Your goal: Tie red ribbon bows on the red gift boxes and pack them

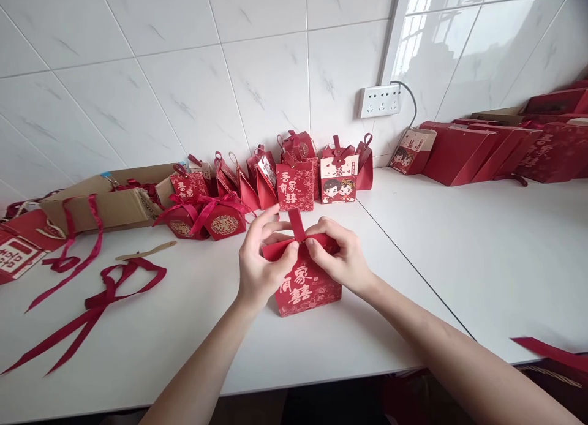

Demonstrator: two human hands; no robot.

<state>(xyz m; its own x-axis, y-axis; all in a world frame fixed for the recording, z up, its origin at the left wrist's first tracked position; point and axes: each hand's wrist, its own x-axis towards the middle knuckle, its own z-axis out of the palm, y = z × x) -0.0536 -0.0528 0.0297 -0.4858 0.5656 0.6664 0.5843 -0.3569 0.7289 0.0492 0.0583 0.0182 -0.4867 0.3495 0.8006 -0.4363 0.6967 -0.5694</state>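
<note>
A red gift box (305,287) with pale lettering and a floral pattern stands upright on the white table (413,229), close to its front edge. A short red ribbon loop (296,224) sticks up from the middle of its top. My left hand (267,259) pinches the top edge just left of the ribbon, thumb in front and fingers behind. On the other side of the ribbon, my right hand (337,253) grips the same top edge in a similar way. Both thumb tips lie near the ribbon's base. The fingertips behind the box are partly hidden.
Several finished-looking red boxes (294,186) stand along the tiled wall. Loose red ribbons (105,290) and a wooden stick (147,251) lie at left, before a cardboard box (96,210). More red boxes (454,152) lean at right; a power strip (380,101) is on the wall.
</note>
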